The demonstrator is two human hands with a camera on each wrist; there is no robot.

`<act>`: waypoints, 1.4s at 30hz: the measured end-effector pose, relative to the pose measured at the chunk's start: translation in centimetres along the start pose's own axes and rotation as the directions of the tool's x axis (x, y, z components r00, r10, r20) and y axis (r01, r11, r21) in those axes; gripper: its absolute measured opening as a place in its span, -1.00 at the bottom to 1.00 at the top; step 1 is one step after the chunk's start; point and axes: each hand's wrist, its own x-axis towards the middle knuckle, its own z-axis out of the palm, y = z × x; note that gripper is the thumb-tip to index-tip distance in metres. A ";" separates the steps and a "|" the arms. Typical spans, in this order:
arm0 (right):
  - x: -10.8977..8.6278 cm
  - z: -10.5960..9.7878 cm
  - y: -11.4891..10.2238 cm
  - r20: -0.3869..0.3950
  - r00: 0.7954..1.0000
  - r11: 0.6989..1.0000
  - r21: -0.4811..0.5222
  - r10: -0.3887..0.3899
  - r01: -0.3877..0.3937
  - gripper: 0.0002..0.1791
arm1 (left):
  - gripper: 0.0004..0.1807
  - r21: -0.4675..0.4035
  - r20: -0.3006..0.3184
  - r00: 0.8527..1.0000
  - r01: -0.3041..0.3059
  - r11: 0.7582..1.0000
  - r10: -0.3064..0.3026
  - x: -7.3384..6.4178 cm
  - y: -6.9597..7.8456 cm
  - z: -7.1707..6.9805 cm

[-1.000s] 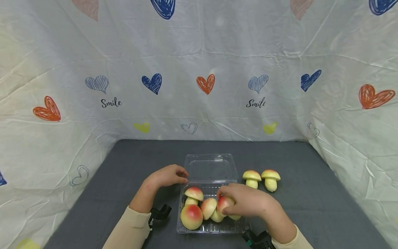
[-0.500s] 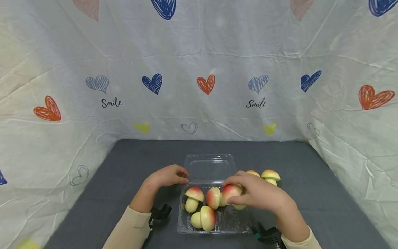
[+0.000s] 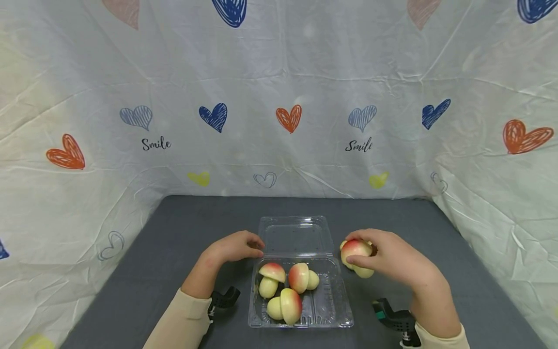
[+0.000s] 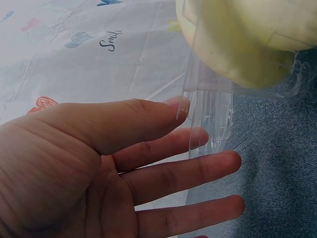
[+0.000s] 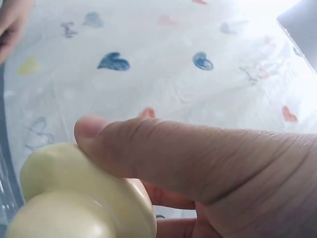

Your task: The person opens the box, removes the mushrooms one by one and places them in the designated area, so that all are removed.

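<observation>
A clear plastic clamshell box (image 3: 327, 310) lies with its lid (image 3: 296, 235) folded back, three toy mushrooms in its base: one at the upper left (image 3: 272, 272), one in the upper middle (image 3: 299, 277), one at the lower left (image 3: 290, 306). To the right of the box, my right hand (image 3: 388, 252) grips another toy mushroom (image 3: 355, 249) with a red and yellow cap; the right wrist view shows the thumb against its pale side (image 5: 64, 168). My left hand (image 3: 240, 246) is at the box's left rear corner, thumb touching the clear plastic, other fingers extended (image 4: 188, 173).
A dark grey cloth covers the table (image 3: 209, 213). White sheeting with printed hearts (image 3: 287, 116) hangs behind and at both sides. The mushrooms that stood right of the box are mostly hidden behind the right hand and its mushroom.
My right hand has carried one toy mushroom out of the box to the right. Those left in the box shifted and turned as it was lifted. The left hand has stayed put.
</observation>
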 end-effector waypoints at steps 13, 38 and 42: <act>-2.1 -3.1 2.6 -0.093 0.975 0.972 -0.106 0.201 -0.211 -0.37 | -0.70 0.004 0.004 1.000 -0.013 1.000 0.013 -0.1 0.0 0.0; -1.9 -4.8 11.9 -0.038 0.894 0.891 -0.068 0.447 -0.448 -0.05 | -0.69 0.028 0.004 1.000 -0.011 1.000 0.011 -0.2 0.2 0.0; -1.4 -4.2 13.0 -0.053 0.896 0.892 -0.086 0.442 -0.445 -0.10 | -0.68 0.021 0.005 1.000 -0.011 1.000 0.010 -0.1 0.1 0.1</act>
